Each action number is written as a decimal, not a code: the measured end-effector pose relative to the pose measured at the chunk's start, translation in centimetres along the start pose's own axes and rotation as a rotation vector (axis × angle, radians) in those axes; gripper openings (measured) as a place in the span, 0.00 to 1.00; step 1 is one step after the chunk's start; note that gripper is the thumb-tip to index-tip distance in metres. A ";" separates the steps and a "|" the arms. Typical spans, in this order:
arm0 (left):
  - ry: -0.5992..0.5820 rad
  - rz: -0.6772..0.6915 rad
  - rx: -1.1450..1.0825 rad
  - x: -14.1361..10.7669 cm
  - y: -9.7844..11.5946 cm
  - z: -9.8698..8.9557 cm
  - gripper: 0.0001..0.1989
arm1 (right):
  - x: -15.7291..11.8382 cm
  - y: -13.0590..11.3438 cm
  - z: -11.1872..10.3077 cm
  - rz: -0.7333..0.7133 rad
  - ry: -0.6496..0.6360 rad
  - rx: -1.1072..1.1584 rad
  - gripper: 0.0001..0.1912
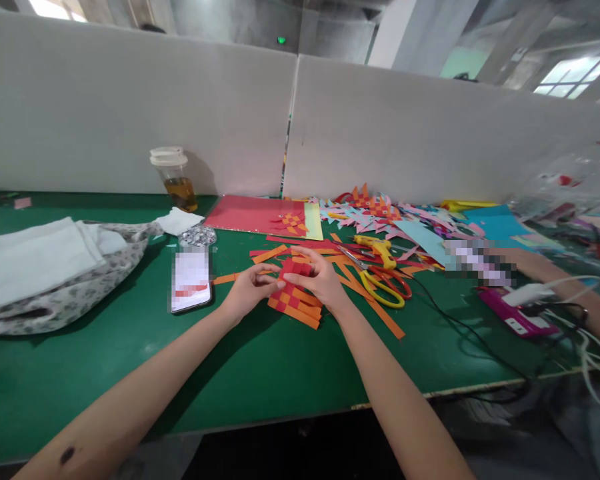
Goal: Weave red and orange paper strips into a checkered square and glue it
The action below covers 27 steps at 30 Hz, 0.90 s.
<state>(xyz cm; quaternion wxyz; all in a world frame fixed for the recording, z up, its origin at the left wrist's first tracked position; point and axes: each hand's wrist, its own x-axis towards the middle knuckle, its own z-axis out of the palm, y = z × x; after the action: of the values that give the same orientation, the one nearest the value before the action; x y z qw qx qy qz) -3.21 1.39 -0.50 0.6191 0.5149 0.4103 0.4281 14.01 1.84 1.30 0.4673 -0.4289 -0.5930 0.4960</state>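
Observation:
Between my two hands is a woven piece of red and orange paper strips [291, 301], raised a little over the green table, with loose orange ends hanging toward me. My left hand [253, 288] pinches its left edge between thumb and fingers. My right hand [320, 277] grips its upper right side, thumb across the red part. Loose orange paper strips [380, 315] lie behind the piece and to its right. Scissors with yellow and orange handles [386, 288] rest just right of my right hand, beside a yellow glue gun [375, 248].
A phone [192, 280] lies left of my hands, near a cloth bag [105, 280] and a lidded drink cup [177, 180]. Red paper sheets [240, 215] and a heap of paper scraps [365, 217] lie behind. Another person's arm [545, 267] reaches in beside a magenta power strip [515, 315].

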 end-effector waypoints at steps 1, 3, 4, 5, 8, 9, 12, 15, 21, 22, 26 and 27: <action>-0.004 -0.006 -0.005 0.0 0.0 0.0 0.19 | 0.0 0.0 0.0 -0.007 0.000 -0.009 0.31; -0.015 -0.024 -0.015 -0.1 0.0 0.1 0.19 | 0.0 0.0 0.1 -0.025 0.013 -0.025 0.31; -0.021 -0.033 -0.019 -0.1 0.0 0.1 0.20 | -0.1 -0.1 0.1 -0.037 0.025 -0.035 0.30; -0.025 -0.041 -0.022 -0.1 0.0 0.1 0.20 | -0.1 -0.1 0.0 -0.049 0.040 -0.046 0.30; -0.021 -0.057 -0.036 0.0 -0.1 0.2 0.20 | -0.1 -0.2 0.0 -0.063 0.074 -0.075 0.28; -0.017 -0.062 -0.043 0.0 -0.1 0.2 0.20 | -0.1 -0.2 0.0 -0.062 0.076 -0.083 0.28; -0.010 -0.073 -0.046 0.0 -0.1 0.2 0.21 | -0.1 -0.2 0.0 -0.056 0.072 -0.103 0.29; 0.003 -0.071 -0.013 -0.1 0.0 0.2 0.20 | -0.2 -0.2 0.0 -0.066 0.071 -0.138 0.29; 0.018 -0.069 -0.034 -0.2 0.2 0.4 0.20 | -0.3 -0.2 0.2 -0.096 0.043 -0.135 0.28; 0.014 -0.073 -0.046 -0.2 0.2 0.4 0.20 | -0.3 -0.2 0.2 -0.097 0.045 -0.133 0.28; 0.012 -0.078 -0.072 -0.2 0.2 0.3 0.21 | -0.3 -0.1 0.2 -0.093 0.045 -0.144 0.30; 0.019 -0.074 -0.070 -0.2 0.2 0.3 0.21 | -0.3 0.0 0.2 -0.087 0.050 -0.148 0.31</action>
<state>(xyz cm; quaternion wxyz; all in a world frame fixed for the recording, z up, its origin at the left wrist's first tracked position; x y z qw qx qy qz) -3.01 1.17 -0.28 0.6483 0.4734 0.4194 0.4239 13.91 1.55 1.27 0.4699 -0.4486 -0.6342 0.4192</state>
